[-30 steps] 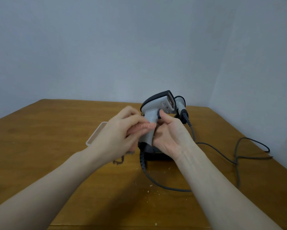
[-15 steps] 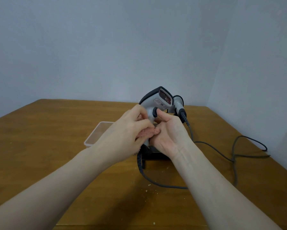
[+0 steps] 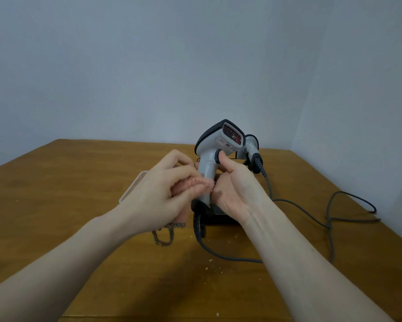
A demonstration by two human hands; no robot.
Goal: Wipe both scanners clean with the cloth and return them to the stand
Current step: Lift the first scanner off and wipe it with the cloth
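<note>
My right hand [image 3: 235,189] grips the handle of a grey and black scanner [image 3: 215,145], held upright above the table with its red window facing me and my thumb by the trigger. Against the left side of that handle, my left hand [image 3: 162,191] presses a pink cloth [image 3: 195,182], and a frayed loop of the cloth hangs below the hand. A second grey scanner [image 3: 251,147] sits behind, resting in the black stand [image 3: 218,217], which my right hand largely hides.
A clear plastic container [image 3: 132,189] lies on the wooden table [image 3: 56,194] behind my left hand. Grey cables [image 3: 330,224] trail across the right side of the table toward its edge. Small crumbs dot the wood near the front. Walls close the back and right.
The held scanner has turned so its red window faces me more. My left hand with the cloth has slid down the handle, and more cloth hangs below it.
</note>
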